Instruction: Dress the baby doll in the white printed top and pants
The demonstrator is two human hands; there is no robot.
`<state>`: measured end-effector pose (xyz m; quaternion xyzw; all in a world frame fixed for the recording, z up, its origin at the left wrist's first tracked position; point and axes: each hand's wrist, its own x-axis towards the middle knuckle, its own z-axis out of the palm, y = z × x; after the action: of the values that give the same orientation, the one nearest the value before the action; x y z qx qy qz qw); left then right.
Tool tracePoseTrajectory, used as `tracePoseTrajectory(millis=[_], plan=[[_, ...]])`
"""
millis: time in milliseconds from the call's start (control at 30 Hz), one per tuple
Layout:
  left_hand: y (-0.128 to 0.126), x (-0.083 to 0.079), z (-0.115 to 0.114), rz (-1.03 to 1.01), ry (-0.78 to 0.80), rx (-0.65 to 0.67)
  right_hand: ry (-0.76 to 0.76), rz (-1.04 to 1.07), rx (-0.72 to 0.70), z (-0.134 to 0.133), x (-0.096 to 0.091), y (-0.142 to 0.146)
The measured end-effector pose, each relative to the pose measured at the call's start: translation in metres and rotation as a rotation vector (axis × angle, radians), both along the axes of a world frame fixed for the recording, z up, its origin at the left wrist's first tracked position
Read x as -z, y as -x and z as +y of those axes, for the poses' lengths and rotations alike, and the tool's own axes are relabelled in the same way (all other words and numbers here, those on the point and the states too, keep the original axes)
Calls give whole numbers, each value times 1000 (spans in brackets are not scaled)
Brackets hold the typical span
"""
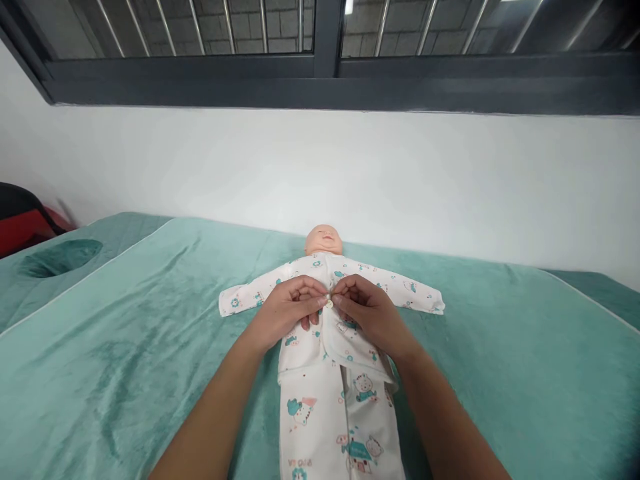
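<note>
A baby doll [324, 239] lies on its back, dressed in a white printed jacket [300, 357] and matching trousers [320, 427]. Both sleeves stretch out to the sides. Over the chest, my left hand [295, 303] pinches the jacket's front edge between thumb and fingers. Facing it, my right hand [367, 307] pinches the other side of the front opening, fingertips almost touching the left ones. A small pale button [329, 304] shows between the two hands. The fingertips partly cover the fabric there, so whether the button is through its hole cannot be seen.
A green plush cover [150, 347] spreads under the doll, with a round hole [63, 258] at the left. Behind stands a white wall [320, 167] below a dark-framed window [200, 80] with metal bars. A red and black object [23, 220] sits at the far left.
</note>
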<state>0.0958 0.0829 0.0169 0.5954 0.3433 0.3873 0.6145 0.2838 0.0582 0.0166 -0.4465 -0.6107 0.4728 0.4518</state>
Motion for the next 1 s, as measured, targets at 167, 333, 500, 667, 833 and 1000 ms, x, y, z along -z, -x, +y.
tracePoseTrajectory(millis=[167,333,500,667,833,1000], plan=[[1,-2,1,33,-24,27,-20,19,23,2,2,3],[3,2,-10,106,-95,-33,-292,-87,320,-11,18,10],[14,29,-55,271,-284,-235,-391,-241,378,-60,51,-4],[15,48,-95,380,-523,-300,-378,-342,361,-112,65,-15],[0,41,-106,652,-720,-443,-315,-348,445,-123,61,-15],[-7,37,-116,697,-806,-527,-261,-301,551,-125,61,-19]])
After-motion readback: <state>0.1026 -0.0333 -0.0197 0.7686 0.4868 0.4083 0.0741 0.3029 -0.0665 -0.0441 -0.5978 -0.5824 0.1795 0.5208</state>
